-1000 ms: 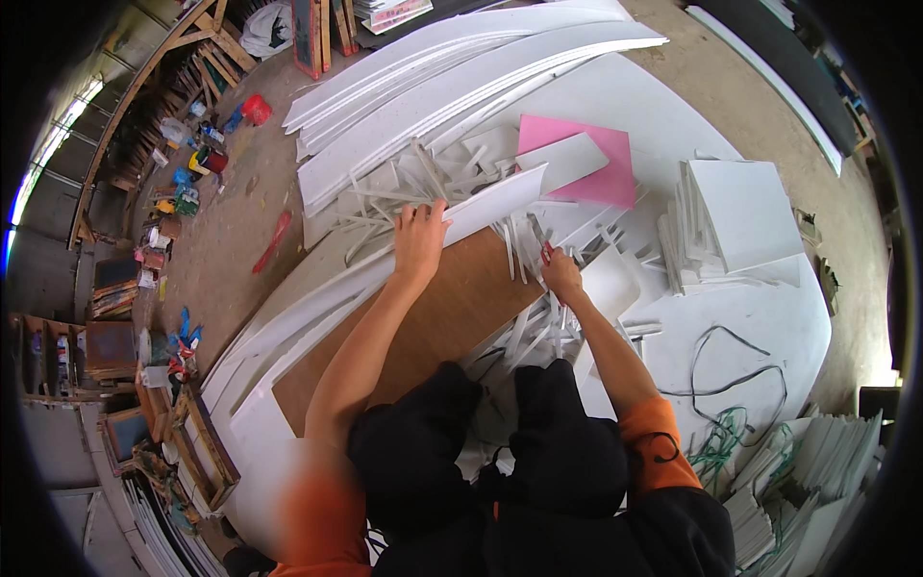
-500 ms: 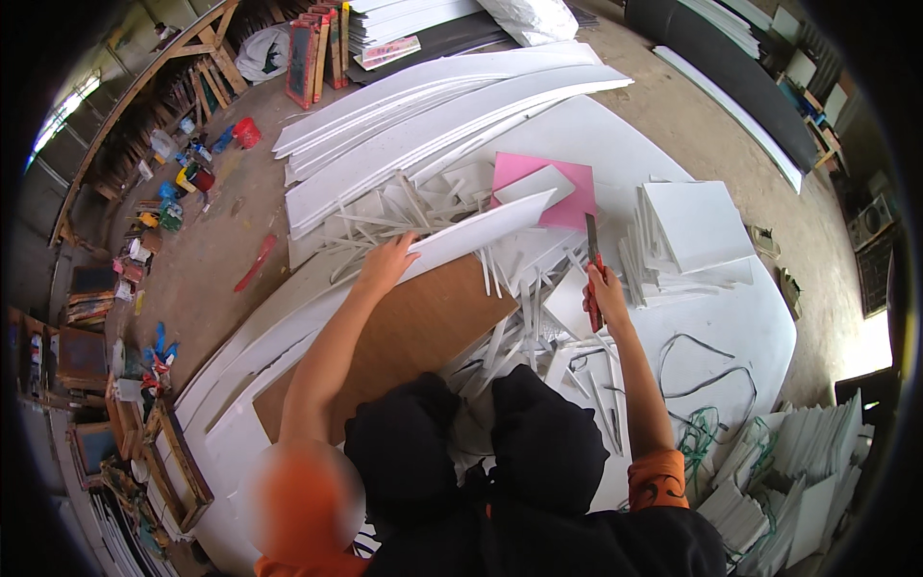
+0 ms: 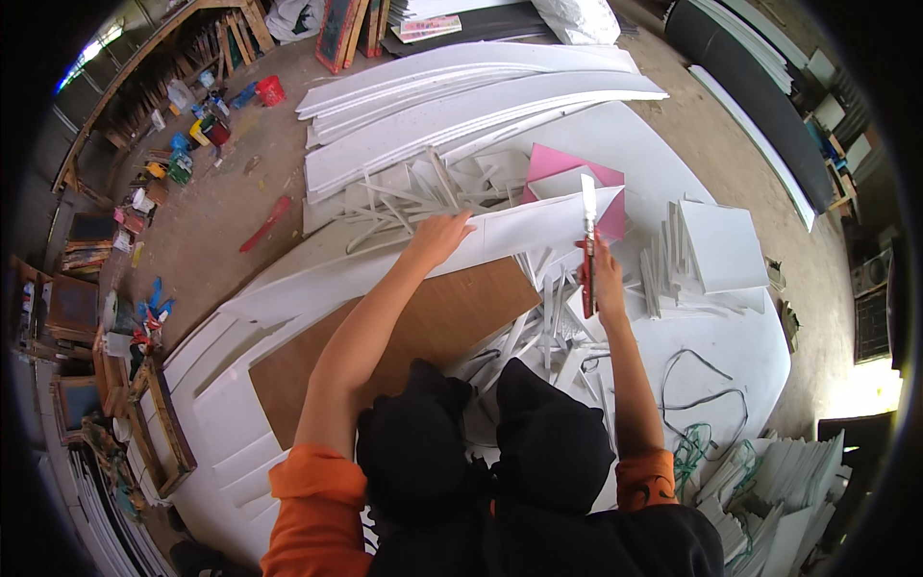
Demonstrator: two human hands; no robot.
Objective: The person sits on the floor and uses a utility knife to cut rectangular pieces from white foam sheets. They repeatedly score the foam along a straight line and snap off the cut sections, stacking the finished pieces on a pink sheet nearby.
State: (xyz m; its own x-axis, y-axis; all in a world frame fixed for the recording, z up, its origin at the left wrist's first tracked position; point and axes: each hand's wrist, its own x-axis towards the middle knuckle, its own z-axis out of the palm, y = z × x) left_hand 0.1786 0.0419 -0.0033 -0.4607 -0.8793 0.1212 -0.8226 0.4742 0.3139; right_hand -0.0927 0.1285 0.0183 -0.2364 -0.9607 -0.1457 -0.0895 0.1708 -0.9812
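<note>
Along the far edge of the brown board [image 3: 404, 332], your left hand [image 3: 440, 240] has the long white strip [image 3: 519, 222] by its upper edge, the fingers bent over the rim; where the thumb presses you cannot tell from this view. The strip stands tilted on its long side and runs from the lower left to just short of the pink sheet's [image 3: 556, 162] right edge. Your right hand [image 3: 606, 279] is closed around the red handle of the knife [image 3: 588, 236], its bright blade pointing away from you. The blade overlaps the strip's right end in view, but whether the two touch is not clear.

The strip looks light and fairly stiff across its width, yet so long and thin that it would likely bow or wobble if lifted from one point. Its smooth face may be slippery, and its edges and corners could dent or snap under a hard pinch. A broad, gentle hold near the middle of the upper edge, fingers clear of the blade, should suit it. Take the knife by its red handle only. Loose white offcuts [image 3: 543, 317] lie beside the board, and stacked white panels [image 3: 726, 250] stand to your right.
</note>
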